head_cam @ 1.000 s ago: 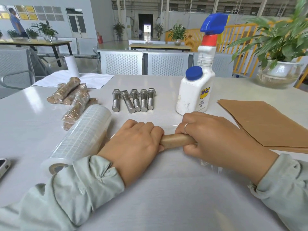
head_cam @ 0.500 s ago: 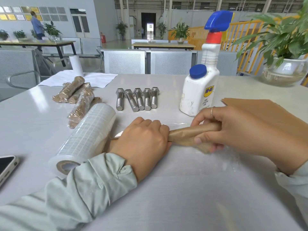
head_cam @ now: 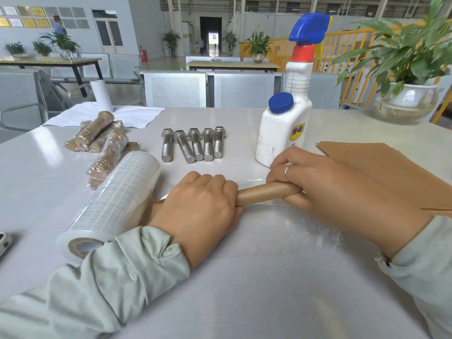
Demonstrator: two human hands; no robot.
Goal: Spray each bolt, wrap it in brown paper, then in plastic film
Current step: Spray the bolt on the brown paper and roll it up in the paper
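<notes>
A bolt wrapped in brown paper (head_cam: 266, 193) lies across the table on a sheet of clear plastic film (head_cam: 315, 231). My left hand (head_cam: 198, 211) grips its left end and my right hand (head_cam: 325, 189) grips its right end. Several bare steel bolts (head_cam: 193, 145) lie in a row behind. A roll of plastic film (head_cam: 115, 204) lies at the left. The white spray bottle (head_cam: 285, 130) with a blue trigger stands behind my right hand. Brown paper sheets (head_cam: 381, 167) are stacked at the right. Finished wrapped bolts (head_cam: 102, 140) are piled at the far left.
A phone (head_cam: 3, 242) pokes in at the left edge. A white paper roll (head_cam: 101, 95) and white sheet sit at the back left. A potted plant in a glass bowl (head_cam: 406, 104) stands at the back right corner. Metal benches stand beyond the table.
My right hand, which half a second ago held the loose paper end slightly raised, has closed round the right end of the roll, which now lies tight and straight.
</notes>
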